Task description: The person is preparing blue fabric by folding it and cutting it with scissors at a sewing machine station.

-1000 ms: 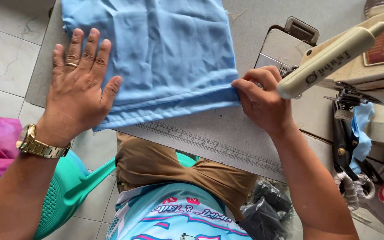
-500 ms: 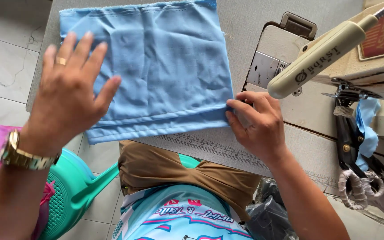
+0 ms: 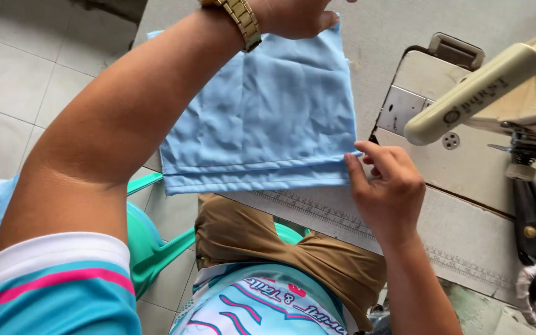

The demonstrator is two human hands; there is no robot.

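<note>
At the desk's (image 3: 497, 248) near edge the folded light-blue cloth (image 3: 262, 124) lies flat beside the sewing machine (image 3: 485, 93). Left hand (image 3: 293, 15), half a second ago spread on the cloth, now reaches to its far edge, fingers out of frame — grip cannot be told. Right hand (image 3: 386, 192) pinches the near right corner, fingers closed on the fold, so the smoothing looks over.

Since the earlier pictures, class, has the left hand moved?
Yes. The left hand has gone from the cloth's left side to its far edge, away from the person, across the blue cloth; the right hand pins the near corner.
</note>
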